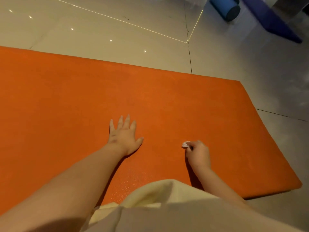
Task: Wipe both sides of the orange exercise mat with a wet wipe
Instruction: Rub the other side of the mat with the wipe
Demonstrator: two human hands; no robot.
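Wet wipe (185, 144) pinched in right-hand fingers (192, 145), on orange mat (167, 97)

Orange mat (150, 97) lies flat; crumpled white wipe (185, 144) touches it.

The orange mat (167, 101) runs off the left edge and under the person's pale shirt (167, 206), most of the white wipe (186, 144) is buried in the curled fingers (192, 145) of the right hand (198, 154), and the blue roll (225, 7) is cut by the top edge.
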